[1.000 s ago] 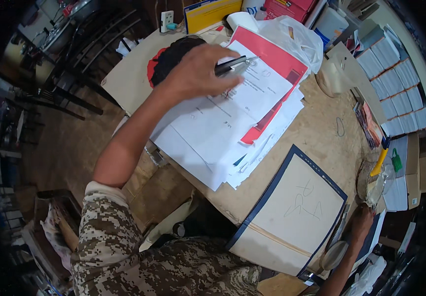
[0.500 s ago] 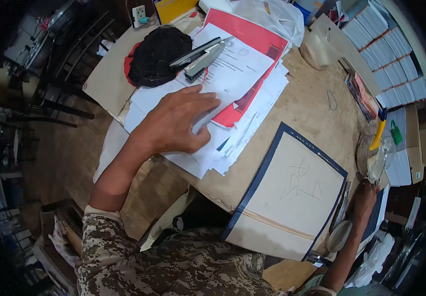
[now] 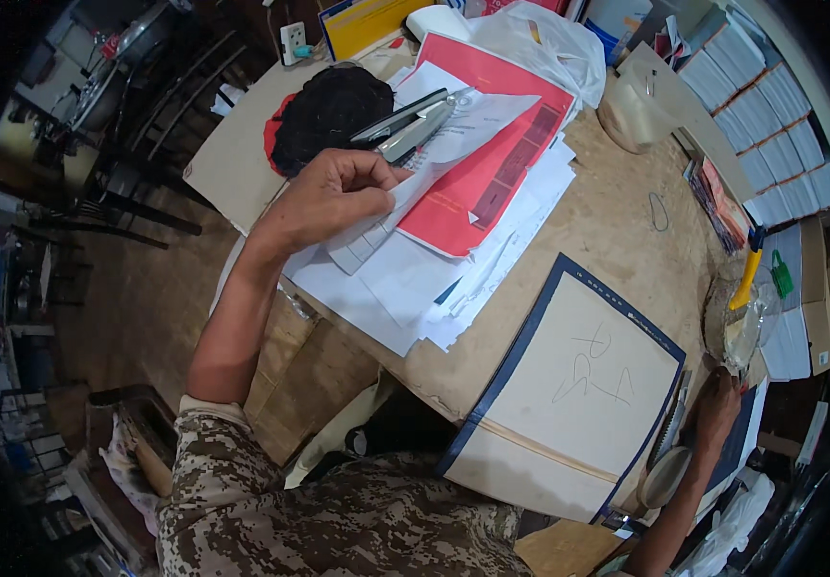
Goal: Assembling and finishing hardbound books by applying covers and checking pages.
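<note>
My left hand [image 3: 340,200] is closed on the edge of a white printed sheet [image 3: 477,117], whose near side is lifted and curled. A grey-and-black stapler [image 3: 413,133] lies on the sheet's far part, just beyond my fingers. Under the sheet, a red printed sheet or cover [image 3: 494,163] rests on a stack of white papers [image 3: 391,306]. At the far right, my right hand [image 3: 718,412] has its fingers drawn together beside a clear plastic container or bag [image 3: 722,327] with a yellow-handled tool [image 3: 746,279] in it. What those fingers hold is too small to tell.
A dark-bordered board [image 3: 569,385] with pen scribbles lies at the table's near edge. A black cloth bundle with red [image 3: 330,117] sits beside the stapler. A translucent tub [image 3: 634,111] stands at the back, with bundled paper stacks [image 3: 770,125] at right.
My left hand has gone from lying spread over the papers to pinching the white sheet and lifting its near edge, baring more of the red one. My right hand stays by the plastic container.
</note>
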The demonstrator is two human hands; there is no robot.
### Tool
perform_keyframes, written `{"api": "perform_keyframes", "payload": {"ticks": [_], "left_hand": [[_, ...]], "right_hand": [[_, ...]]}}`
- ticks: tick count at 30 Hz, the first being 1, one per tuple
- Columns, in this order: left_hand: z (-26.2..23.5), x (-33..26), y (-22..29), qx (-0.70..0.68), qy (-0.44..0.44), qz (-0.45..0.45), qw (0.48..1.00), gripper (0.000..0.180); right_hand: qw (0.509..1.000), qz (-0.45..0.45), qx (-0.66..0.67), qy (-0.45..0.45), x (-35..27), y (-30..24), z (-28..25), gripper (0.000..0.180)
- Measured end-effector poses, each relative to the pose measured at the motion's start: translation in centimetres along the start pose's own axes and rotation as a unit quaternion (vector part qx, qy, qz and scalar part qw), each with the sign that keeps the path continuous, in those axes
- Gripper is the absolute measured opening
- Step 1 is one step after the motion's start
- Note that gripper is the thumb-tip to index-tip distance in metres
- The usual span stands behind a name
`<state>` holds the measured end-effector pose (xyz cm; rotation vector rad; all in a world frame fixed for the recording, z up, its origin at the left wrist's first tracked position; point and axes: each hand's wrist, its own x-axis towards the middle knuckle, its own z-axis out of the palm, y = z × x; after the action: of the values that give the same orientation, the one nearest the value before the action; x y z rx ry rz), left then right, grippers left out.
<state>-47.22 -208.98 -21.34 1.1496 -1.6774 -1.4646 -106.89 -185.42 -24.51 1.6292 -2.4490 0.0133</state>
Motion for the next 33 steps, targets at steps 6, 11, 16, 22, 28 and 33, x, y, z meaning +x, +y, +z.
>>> {"api": "perform_keyframes", "payload": {"ticks": [6, 11, 16, 22, 28, 33], "left_hand": [[6.4, -2.2, -1.4, 0.392, -0.025, 0.192, 0.899, 0.068], [9.4, -4.1, -1.7, 0.411, -0.009, 0.204, 0.888, 0.087], [9.4, -4.7, -1.7, 0.408, -0.006, 0.215, 0.887, 0.089], [9.9, -4.5, -2.1, 0.449, -0.025, 0.198, 0.871, 0.089], [10.9, -7.0, -1.2, 0.439, -0.025, 0.215, 0.872, 0.072], [12.1, -11.1, -0.7, 0.424, -0.094, 0.264, 0.861, 0.048]], "right_hand": [[0.999, -0.042, 0.020, 0.012, 0.0, 1.2, 0.1, 0.018], [1.000, -0.017, -0.015, 0.015, 0.4, 1.4, 0.9, 0.017], [0.996, -0.089, 0.025, -0.004, -0.1, -1.3, -3.2, 0.017], [0.989, -0.069, 0.117, 0.056, -1.3, -2.1, -4.5, 0.022], [0.981, 0.020, 0.168, 0.096, -5.1, -1.1, -6.0, 0.028], [0.917, 0.085, 0.385, -0.056, -12.0, -3.6, -11.2, 0.025]]}}
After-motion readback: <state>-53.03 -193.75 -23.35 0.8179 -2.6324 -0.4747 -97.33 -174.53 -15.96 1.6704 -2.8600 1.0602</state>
